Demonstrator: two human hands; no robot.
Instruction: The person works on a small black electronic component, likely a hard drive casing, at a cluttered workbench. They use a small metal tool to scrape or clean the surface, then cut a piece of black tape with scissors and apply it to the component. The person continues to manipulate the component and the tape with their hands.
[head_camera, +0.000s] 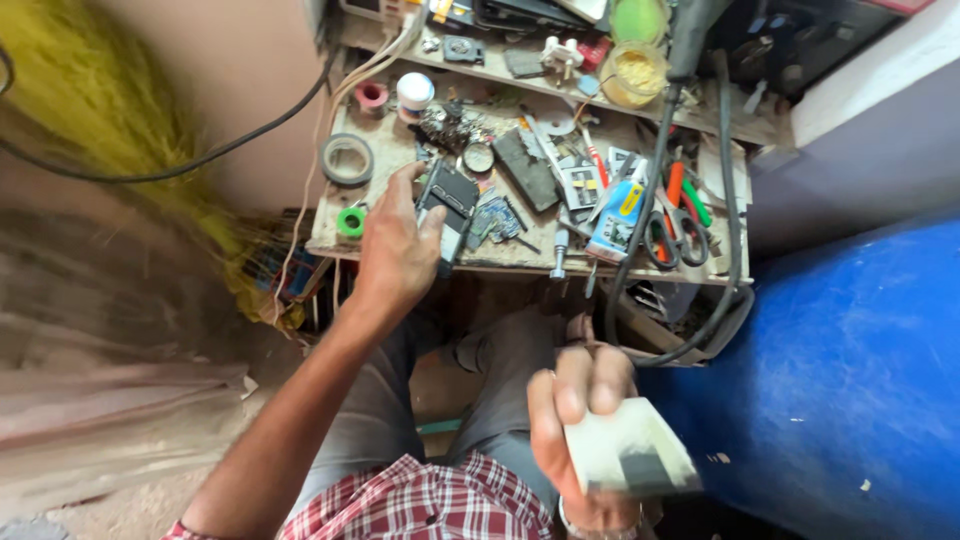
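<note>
**A:** Status on your hands?

**B:** Your left hand (398, 248) is out at the front edge of the workbench (330, 238), fingers wrapped round a dark opened phone (447, 203). Thumb lies along its near side, the rest curl over the far side. The phone is tilted, its lower end hanging just past the bench edge. Held like that, its open face points up at you, so my guess is you've got it up for inspection.

**A:** Right?

**B:** Your right hand (585, 430) is low, over your lap, well apart from the bench. It's closed on a pale folded pad (632, 455) with a dark patch on it, thumb on top, fingers underneath. Motion blur there, so I can't tell whether it's cloth, paper or foam.

**A:** Why so far from the phone?

**B:** Looks to me like the pad is parked near your body while the left hand does the holding. That's a judgement only.

**A:** What's around the phone?

**B:** Clutter. A grey tape roll (347, 159) and a small green spool (351, 221) sit to the left of your left hand, near the bench's corner. A dark flat board (527, 170) lies just right of the phone. Further right: a blue tube (615, 220), then scissors (676, 232) with red and green handles. A thick black cable (640, 215) drops across that side and loops under the bench. Up on the shelf, a yellow-filled jar (634, 72).

**A:** And the blue wall at your right?

**B:** A large blue drum (850, 370), close beside your right knee.
</note>
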